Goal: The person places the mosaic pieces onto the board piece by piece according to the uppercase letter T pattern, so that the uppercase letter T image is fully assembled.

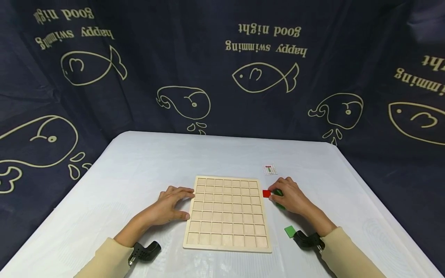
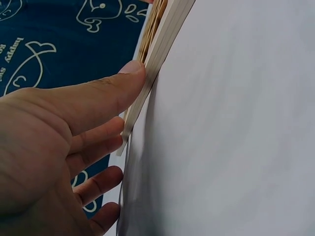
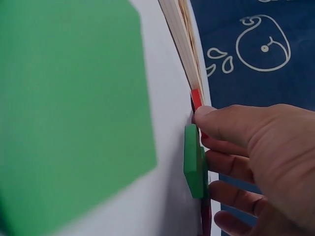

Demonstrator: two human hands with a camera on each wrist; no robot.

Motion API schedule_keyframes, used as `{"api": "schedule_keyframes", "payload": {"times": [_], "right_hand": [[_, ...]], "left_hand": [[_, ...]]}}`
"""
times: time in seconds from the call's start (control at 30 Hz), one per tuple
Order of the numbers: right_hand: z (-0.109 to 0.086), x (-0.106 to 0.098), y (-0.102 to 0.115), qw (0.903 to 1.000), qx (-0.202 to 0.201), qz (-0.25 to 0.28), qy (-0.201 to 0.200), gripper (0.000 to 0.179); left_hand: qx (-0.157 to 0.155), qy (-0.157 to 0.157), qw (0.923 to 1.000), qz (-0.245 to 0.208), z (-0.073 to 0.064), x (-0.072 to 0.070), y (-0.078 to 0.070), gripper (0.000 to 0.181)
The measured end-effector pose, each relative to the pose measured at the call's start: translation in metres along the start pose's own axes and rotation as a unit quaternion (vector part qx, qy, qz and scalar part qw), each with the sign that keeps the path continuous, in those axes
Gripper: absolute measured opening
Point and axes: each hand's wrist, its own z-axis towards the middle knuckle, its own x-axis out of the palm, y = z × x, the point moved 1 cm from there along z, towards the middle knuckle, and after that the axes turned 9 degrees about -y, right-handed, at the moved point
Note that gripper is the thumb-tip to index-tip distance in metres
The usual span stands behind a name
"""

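A square wooden grid board (image 1: 222, 212) lies flat, its raised slats dividing it into small squares. My left hand (image 1: 172, 206) rests along its left edge, fingers spread; in the left wrist view the thumb (image 2: 118, 91) lies against the board's side (image 2: 165, 44). Just off the right edge, my right hand (image 1: 287, 196) pinches a flat red square tile (image 1: 266, 193) between thumb and fingers. Partly hidden beneath that hand are green tiles (image 1: 280, 206). In the right wrist view, a green tile (image 3: 193, 162) stands out just below the thumb, close to the red tile (image 3: 196, 98).
A small printed grid card (image 1: 269, 169) with red and green squares lies beyond the right hand. Another green tile (image 1: 290, 231) sits near the right wrist's black camera mount (image 1: 306, 240). A dark cloth with fish drawings hangs behind the white table (image 1: 167, 154).
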Motion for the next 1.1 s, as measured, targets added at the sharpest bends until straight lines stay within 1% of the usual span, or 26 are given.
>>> {"api": "schedule_keyframes", "payload": {"times": [0.2, 0.3, 0.4, 0.6, 0.87, 0.93, 1.1], "right_hand": [[-0.001, -0.005, 0.0, 0.9999, 0.016, 0.002, 0.004, 0.022], [-0.002, -0.009, 0.0, 0.9996, 0.026, 0.007, 0.004, 0.022], [-0.002, -0.012, 0.0, 0.9996, 0.026, 0.013, 0.002, 0.022], [-0.001, -0.015, 0.007, 0.9994, 0.006, 0.034, -0.004, 0.02], [0.003, -0.014, 0.022, 0.9977, -0.046, 0.044, -0.022, 0.019], [0.005, -0.013, 0.025, 0.9974, -0.051, 0.048, -0.02, 0.018], [0.009, -0.011, 0.032, 0.9973, -0.047, 0.057, -0.004, 0.017]], "left_hand": [[0.012, -0.007, 0.9999, 0.004, 0.0, 0.001, -0.002, 0.062], [0.018, -0.012, 0.9997, 0.014, 0.0, 0.003, -0.003, 0.062], [0.018, -0.015, 0.9995, 0.02, 0.0, 0.004, -0.005, 0.062], [0.025, -0.021, 0.999, 0.031, 0.001, 0.006, -0.009, 0.059], [0.031, -0.023, 0.9986, 0.035, 0.003, 0.009, -0.013, 0.059], [0.032, -0.023, 0.9985, 0.037, 0.004, 0.01, -0.014, 0.06], [0.031, -0.024, 0.9985, 0.038, 0.005, 0.011, -0.018, 0.059]]}}
